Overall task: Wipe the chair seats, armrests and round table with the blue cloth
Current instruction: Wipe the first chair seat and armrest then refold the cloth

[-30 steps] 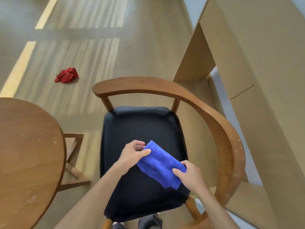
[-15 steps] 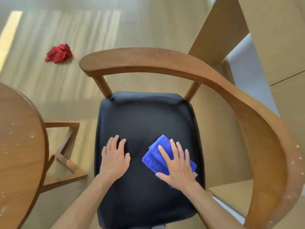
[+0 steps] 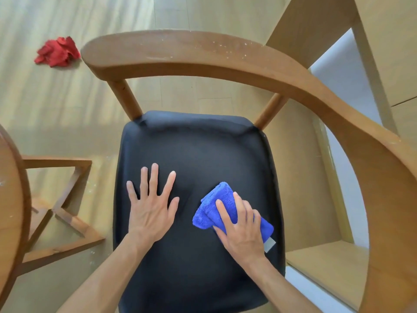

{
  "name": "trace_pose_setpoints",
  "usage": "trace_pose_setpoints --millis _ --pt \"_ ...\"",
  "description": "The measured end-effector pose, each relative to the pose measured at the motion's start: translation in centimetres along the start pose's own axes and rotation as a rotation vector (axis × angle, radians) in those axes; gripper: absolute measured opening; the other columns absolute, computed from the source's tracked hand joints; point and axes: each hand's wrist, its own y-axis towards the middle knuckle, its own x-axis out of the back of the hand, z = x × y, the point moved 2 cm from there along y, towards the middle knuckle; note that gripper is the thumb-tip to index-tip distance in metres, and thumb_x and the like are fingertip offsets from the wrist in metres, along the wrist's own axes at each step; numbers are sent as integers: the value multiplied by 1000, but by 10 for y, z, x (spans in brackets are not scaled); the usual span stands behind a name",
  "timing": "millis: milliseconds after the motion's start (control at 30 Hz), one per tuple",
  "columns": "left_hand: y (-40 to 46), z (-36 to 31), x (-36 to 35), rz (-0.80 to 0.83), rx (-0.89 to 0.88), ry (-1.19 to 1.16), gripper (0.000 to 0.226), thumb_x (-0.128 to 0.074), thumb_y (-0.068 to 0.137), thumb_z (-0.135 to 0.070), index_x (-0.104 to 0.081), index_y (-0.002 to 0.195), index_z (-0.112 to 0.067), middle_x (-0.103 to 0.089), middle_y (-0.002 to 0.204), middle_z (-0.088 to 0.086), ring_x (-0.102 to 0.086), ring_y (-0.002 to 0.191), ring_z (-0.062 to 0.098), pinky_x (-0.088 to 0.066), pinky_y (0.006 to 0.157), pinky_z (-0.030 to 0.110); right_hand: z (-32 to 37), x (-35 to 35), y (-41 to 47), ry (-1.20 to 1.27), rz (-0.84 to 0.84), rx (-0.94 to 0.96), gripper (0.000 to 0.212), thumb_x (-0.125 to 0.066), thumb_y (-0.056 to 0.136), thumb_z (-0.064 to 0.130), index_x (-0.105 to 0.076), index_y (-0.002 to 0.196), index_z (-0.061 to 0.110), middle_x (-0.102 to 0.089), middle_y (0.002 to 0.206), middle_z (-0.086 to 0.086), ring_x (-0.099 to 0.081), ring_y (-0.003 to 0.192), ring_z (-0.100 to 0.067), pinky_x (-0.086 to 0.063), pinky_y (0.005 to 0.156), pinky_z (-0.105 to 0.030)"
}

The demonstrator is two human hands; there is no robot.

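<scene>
While the right hand (image 3: 242, 231) pressed flat with straight fingers on the folded blue cloth (image 3: 216, 204), the cloth lay on the right front part of the black chair seat (image 3: 194, 154). The left hand (image 3: 150, 211) rested beside it, fingers spread, palm down on the seat, holding nothing. The cloth appeared soft, light and thick-piled; it would likely bunch if pushed from one edge, so pressure was best applied across its folded middle. The wooden armrest (image 3: 203, 55) showed pale specks. The round counter (image 3: 11, 199) stood at the left.
</scene>
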Motion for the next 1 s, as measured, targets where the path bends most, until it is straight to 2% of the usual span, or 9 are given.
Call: trace_pose_setpoints --millis 133,233,367,433,533,600,800,900,1000 --pt "-1 2 -9 -31 -17 3 64 -25 91 -47 -35 148 -21 -19 157 20 -17 145 42 -20 106 70 -6 2 6 -6 -116 69 45 -54 92 37 -47 134 22 -44 134 -20 -58 100 -36 -50 76 -46" --pt "2 2 -15 -56 -14 7 63 -24 92 -47 -30 150 -22 -15 159 19 -12 146 41 -16 108 69 -12 -3 16 8 -174 105 54 -68 82 25 -49 133 23 -49 131 -20 -59 95 -36 -49 74 -46" --pt "3 4 -22 -101 -19 14 63 -23 92 -47 -21 151 -23 -10 160 19 -7 147 40 -12 110 68 -20 0 35 34 -261 94 53 -66 82 14 -51 132 23 -59 124 -21 -58 92 -38 -48 72 -44" --pt "3 5 -24 -120 -23 22 63 -22 93 -48 -18 151 -24 -8 160 18 -4 147 39 -11 111 67 -38 4 76 -3 -250 -21 50 -63 84 14 -54 132 21 -59 124 -21 -59 92 -40 -48 70 -44" --pt "2 5 -28 -136 -24 33 63 -22 93 -48 -17 151 -24 -7 160 18 -3 147 39 -10 111 66 -77 5 147 67 -107 -440 52 -54 92 23 -44 143 19 -48 132 -23 -52 102 -42 -42 79 -49" --pt "3 5 -28 -131 -21 40 63 -21 93 -48 -17 152 -25 -6 160 18 -2 147 38 -9 111 66 -84 1 162 81 -50 -517 52 -47 95 26 -38 146 20 -45 133 -22 -49 105 -41 -39 83 -49" --pt "4 5 -27 -113 -15 16 64 -24 92 -48 -19 151 -25 -8 160 17 -4 147 38 -10 111 67 -17 11 89 56 -201 -170 47 -60 80 7 -62 126 16 -61 114 -24 -56 72 -35 -44 61 -39" --pt "4 6 -27 -125 -22 6 64 -26 92 -47 -24 151 -23 -10 160 18 -7 147 39 -11 111 67 32 9 13 178 -135 101 48 -50 84 3 -55 127 22 -53 118 -19 -57 75 -34 -45 66 -38" --pt "5 6 -28 -137 -24 13 64 -26 92 -47 -22 151 -24 -9 160 17 -7 147 38 -10 111 66 35 22 1 303 -3 229 65 -68 64 5 -57 124 26 -56 113 -14 -60 71 -27 -49 64 -33"
